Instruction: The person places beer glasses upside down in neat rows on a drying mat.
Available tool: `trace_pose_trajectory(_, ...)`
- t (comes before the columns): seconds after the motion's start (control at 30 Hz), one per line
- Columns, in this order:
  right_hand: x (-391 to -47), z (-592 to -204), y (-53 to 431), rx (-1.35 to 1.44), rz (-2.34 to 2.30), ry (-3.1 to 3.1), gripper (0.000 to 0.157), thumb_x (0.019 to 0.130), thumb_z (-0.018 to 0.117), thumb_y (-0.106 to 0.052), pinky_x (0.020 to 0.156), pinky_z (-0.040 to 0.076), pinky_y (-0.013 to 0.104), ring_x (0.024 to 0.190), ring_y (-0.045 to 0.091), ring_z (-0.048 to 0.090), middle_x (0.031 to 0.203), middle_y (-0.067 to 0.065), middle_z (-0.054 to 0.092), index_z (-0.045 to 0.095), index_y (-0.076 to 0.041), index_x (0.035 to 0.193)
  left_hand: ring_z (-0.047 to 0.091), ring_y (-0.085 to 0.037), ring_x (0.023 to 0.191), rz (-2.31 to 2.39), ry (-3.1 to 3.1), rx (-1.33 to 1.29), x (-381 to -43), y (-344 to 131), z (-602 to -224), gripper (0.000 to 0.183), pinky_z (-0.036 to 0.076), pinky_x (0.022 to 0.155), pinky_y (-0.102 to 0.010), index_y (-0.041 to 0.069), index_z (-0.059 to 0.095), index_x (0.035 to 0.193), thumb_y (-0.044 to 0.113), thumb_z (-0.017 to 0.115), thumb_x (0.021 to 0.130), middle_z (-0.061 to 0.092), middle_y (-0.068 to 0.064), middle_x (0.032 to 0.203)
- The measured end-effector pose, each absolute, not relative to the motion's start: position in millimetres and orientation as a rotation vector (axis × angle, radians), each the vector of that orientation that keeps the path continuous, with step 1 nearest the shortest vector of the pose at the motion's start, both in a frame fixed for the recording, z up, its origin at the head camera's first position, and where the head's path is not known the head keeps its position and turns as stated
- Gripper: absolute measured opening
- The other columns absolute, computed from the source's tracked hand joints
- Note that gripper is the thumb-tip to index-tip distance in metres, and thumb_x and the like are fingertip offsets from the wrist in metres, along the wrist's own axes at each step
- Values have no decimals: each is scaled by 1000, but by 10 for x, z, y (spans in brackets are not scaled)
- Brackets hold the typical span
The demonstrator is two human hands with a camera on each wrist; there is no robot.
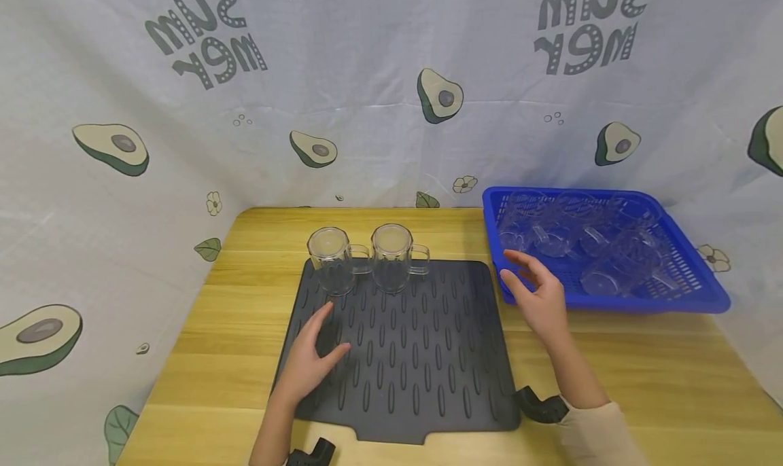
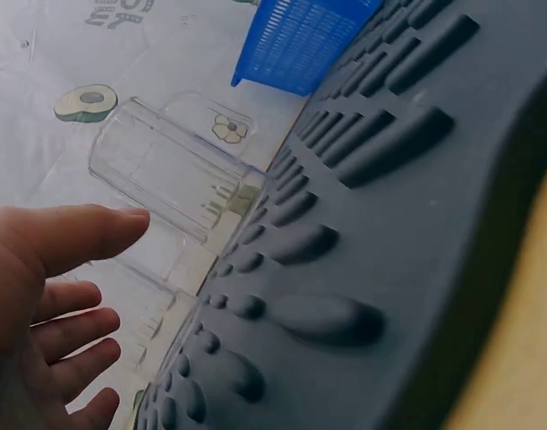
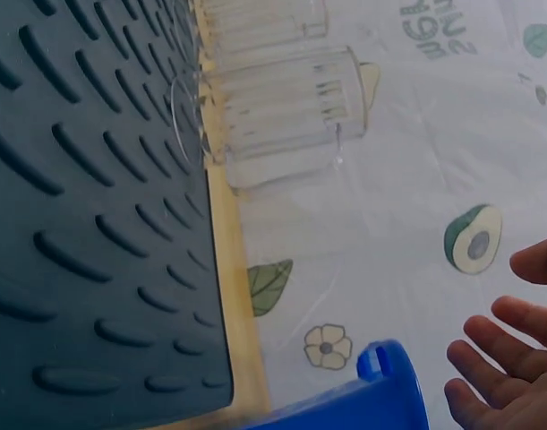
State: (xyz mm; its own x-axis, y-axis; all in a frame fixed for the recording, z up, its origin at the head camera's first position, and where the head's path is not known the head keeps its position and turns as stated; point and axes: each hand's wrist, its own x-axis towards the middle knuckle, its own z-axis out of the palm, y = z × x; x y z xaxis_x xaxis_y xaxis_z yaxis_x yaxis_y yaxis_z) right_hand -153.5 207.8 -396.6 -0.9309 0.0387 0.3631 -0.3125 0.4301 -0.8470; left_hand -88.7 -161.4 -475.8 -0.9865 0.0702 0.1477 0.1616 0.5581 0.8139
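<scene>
Two clear glass mugs stand upside down at the back of a dark grey drying mat [image 1: 404, 357]. The left mug [image 1: 333, 265] and the right mug [image 1: 391, 262] both have handles pointing right. My left hand [image 1: 306, 361] hovers over the mat's left side, in front of the left mug, thumb and fingers spread and holding nothing. At the near left corner of a blue plastic basket [image 1: 648, 306], my right hand [image 1: 541, 299] is held with fingers apart and nothing in it. Several more glass mugs [image 1: 612, 269] lie inside the basket.
The mat lies on a wooden table [image 1: 226, 344], with the basket at the back right. A white curtain [image 1: 379, 58] printed with avocados hangs behind and beside the table. A black wrist mount [image 1: 541, 406] is on my right wrist.
</scene>
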Motion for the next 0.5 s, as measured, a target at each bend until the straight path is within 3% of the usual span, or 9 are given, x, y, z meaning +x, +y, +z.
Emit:
trace_pose_trajectory(0.23,-1531,-3957,2230,142,1426,-2411,39,98,61,-15,99,41,19,116,-6,46,130,20,58,57,1,133,25,-43,142,-1243,-2855,-124,-793,-1631,-4844,78,23,108,-66,0,41,146,25,79,82,34,-20,153)
trace_pose_trajectory(0.33,-1523,-3936,2302,87,1389,-2437,42,99,60,-21,102,41,26,117,-4,46,133,19,57,55,-1,135,22,-44,142,-1208,-2893,-113,-769,-1649,-4880,78,21,108,-68,-2,42,144,25,80,81,34,-21,152)
trace_pose_trajectory(0.5,-1523,-3927,2472,-7,1337,-2456,45,99,59,-26,105,40,32,121,4,48,135,18,55,54,-3,138,19,-42,144,-1212,-2924,-71,-722,-1680,-4948,78,18,109,-67,-1,42,145,25,80,81,31,-20,154)
